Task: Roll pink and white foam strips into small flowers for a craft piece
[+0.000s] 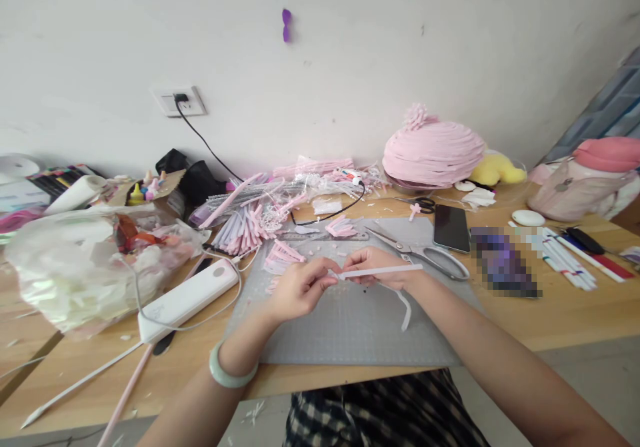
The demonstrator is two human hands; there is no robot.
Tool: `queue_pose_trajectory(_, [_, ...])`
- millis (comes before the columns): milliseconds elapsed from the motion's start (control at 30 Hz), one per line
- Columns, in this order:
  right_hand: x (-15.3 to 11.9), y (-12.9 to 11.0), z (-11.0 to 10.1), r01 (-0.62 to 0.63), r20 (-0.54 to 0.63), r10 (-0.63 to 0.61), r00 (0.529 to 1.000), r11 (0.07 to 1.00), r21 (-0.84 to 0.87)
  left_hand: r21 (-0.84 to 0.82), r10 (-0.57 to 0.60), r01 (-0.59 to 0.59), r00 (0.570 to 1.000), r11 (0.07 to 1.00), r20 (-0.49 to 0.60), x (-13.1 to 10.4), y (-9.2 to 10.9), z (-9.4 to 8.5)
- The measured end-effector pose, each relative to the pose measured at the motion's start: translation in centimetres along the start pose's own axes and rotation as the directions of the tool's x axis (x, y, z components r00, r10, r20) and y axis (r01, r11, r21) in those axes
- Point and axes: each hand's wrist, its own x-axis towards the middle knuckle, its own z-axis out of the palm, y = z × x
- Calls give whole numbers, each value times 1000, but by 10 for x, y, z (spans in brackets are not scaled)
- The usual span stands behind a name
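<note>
Both hands meet above a grey cutting mat (350, 340). My left hand (303, 287) is pinched closed on one end of a pale pipe cleaner (385, 271). My right hand (370, 264) is closed around it close by, and its straight length runs over the hand towards the wrist. A second pale length (406, 314) hangs bent below my right hand; whether it is the same stem I cannot tell. Large scissors (440, 262) lie open on the mat to the right. Short pink pipe cleaner pieces (283, 257) lie just beyond my left hand.
A white power strip (190, 300) and a stuffed plastic bag (80, 274) stand left. Bundled pink and lilac stems (243, 230) lie behind the mat. A phone (451, 227), a pink fuzzy dome (433, 150), markers (570, 260) and a pink-lidded container (585, 180) are right.
</note>
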Motion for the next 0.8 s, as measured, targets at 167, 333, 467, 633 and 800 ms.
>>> queue_pose_trajectory(167, [-3,-3,-5,-17,91,33,995,985,-169,-4,74,-75,974,997,213,2,6,-4])
queue_pose_trajectory(333, [-5,0,-9,-16,-33,4,999,930,-366,204,30,-91,958,975,285,7,4,-9])
queue_pose_trajectory(467, [-7,-1,-2,-30,-189,-39,981,936,-351,442,-54,-30,983,896,176,7,-3,-8])
queue_pose_trajectory(633, [-4,2,16,47,-376,-83,923,993,-105,552,-143,133,989,823,-25,8,-1,-6])
queue_pose_trajectory(800, [1,6,31,204,-394,-147,907,973,106,480,-211,261,965,838,-156,8,3,-3])
